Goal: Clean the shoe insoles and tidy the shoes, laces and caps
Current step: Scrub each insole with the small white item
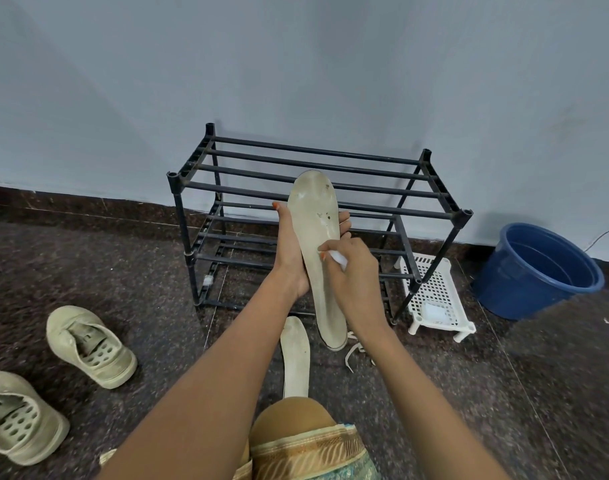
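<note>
Knee (292, 420) low; left hand (291, 251) holds insole (316, 209), right hand (355, 275) pinches wipe (339, 258).

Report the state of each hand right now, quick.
Left hand grips the raised insole around its middle.
Right hand pinches a small white object against that insole.

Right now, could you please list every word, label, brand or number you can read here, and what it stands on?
No text can be read.
Insole in the left hand: dark specks, seemingly stains, not print.
Shoes: small tongue tabs, too small to read.
White cloth in the right hand, bucket, rack, basket: no lettering visible.
</note>
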`<state>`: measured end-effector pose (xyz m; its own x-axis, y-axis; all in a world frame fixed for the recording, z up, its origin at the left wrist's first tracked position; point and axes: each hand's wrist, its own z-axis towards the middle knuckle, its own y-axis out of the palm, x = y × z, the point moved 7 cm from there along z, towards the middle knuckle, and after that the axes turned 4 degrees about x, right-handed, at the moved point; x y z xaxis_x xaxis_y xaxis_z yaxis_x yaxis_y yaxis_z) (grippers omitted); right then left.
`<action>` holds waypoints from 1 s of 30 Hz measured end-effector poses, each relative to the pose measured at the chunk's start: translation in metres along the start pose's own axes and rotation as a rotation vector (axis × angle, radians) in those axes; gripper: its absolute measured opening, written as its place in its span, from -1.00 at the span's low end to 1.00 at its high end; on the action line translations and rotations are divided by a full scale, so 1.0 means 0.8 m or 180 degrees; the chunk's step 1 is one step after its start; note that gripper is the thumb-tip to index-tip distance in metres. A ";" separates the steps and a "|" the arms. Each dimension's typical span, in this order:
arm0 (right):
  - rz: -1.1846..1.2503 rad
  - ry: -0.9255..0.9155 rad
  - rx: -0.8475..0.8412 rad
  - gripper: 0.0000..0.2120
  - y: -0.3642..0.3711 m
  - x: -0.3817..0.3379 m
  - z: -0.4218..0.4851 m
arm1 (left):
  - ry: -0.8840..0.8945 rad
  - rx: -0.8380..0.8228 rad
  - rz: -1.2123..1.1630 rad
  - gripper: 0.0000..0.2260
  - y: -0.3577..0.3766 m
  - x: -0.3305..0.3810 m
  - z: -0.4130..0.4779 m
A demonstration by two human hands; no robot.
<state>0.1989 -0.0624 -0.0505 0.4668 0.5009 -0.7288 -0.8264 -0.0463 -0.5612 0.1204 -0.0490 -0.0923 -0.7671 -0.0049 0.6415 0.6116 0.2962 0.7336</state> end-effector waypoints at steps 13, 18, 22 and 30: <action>-0.0002 0.0145 -0.0033 -0.85 -0.005 0.003 0.006 | 0.0007 -0.0143 0.0207 -0.11 0.004 -0.001 -0.001; 0.0296 0.0303 -0.0126 -0.86 0.003 -0.001 0.005 | -0.0001 -0.0134 0.0296 -0.12 0.001 -0.002 0.001; 0.0652 0.0432 -0.0306 -0.88 0.011 -0.010 -0.008 | 0.0062 -0.0060 0.0224 -0.15 -0.003 -0.003 0.004; 0.0465 0.0152 -0.0309 -0.90 0.010 -0.011 -0.015 | 0.0041 -0.0036 0.0116 -0.12 -0.006 0.000 0.008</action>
<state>0.1921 -0.0773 -0.0532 0.3603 0.4412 -0.8219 -0.8533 -0.2001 -0.4815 0.1163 -0.0444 -0.0969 -0.7418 -0.0065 0.6705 0.6413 0.2854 0.7122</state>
